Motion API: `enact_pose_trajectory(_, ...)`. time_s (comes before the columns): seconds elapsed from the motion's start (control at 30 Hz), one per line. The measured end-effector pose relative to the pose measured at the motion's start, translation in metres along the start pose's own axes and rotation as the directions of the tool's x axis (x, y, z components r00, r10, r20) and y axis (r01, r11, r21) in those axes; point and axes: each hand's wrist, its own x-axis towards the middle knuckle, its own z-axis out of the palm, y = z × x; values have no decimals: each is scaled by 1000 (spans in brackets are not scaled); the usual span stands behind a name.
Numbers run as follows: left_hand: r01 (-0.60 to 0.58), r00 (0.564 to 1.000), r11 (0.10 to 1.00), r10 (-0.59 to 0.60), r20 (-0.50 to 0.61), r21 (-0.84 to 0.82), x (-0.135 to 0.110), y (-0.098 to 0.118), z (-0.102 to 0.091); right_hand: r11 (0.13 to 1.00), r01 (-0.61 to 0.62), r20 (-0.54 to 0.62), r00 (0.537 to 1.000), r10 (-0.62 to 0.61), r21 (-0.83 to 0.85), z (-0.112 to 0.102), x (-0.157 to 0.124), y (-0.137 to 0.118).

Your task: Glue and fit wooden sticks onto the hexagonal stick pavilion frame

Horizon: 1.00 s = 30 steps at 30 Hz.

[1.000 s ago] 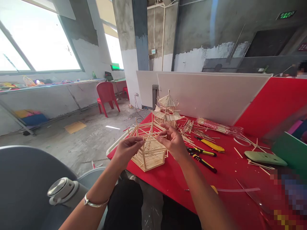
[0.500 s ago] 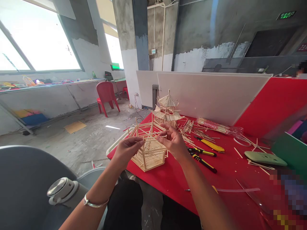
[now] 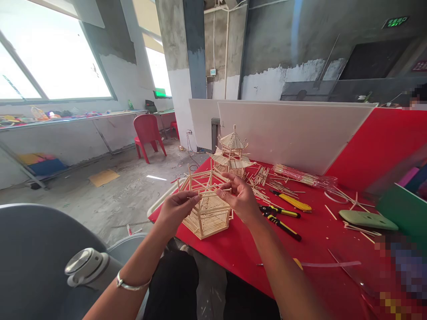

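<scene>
A six-sided frame model (image 3: pixel 213 222) built from thin wooden sticks stands at the near left corner of the red table. Over its near top edge a thin wooden stick (image 3: pixel 208 192) runs between my two hands. My left hand (image 3: pixel 178 208) pinches at the stick's left end, beside a corner post. At the other end, the thumb and index finger of my right hand (image 3: pixel 238 198) are closed on the stick. My fingers partly hide the top rim. Just behind stands a tiered stick pagoda (image 3: pixel 232 142) with a pointed roof.
Right of the model lie loose sticks (image 3: pixel 262 175), a bagged stick bundle (image 3: pixel 300 175), a yellow utility knife (image 3: pixel 292 201) and black-and-yellow pliers (image 3: pixel 283 218). A green case (image 3: pixel 367 219) rests farther right. White boards (image 3: pixel 287 133) border the table's back. A bottle (image 3: pixel 90 266) stands at lower left.
The view has shifted very slightly. Both hands keep nearly the same place and grip on the stick at the model's top edge.
</scene>
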Motion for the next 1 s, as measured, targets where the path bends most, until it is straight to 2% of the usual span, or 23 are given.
enact_pose_trajectory(0.5, -40, 999, 999, 41, -10, 36, 3, -6, 0, 999, 33, -81, 996, -32, 6, 7, -4, 0)
enact_pose_trajectory(1.0, -15, 1000, 1000, 15, -13, 27, 1, -4, 0, 1000, 29, -82, 996, -29, 5, 7, -3, 1)
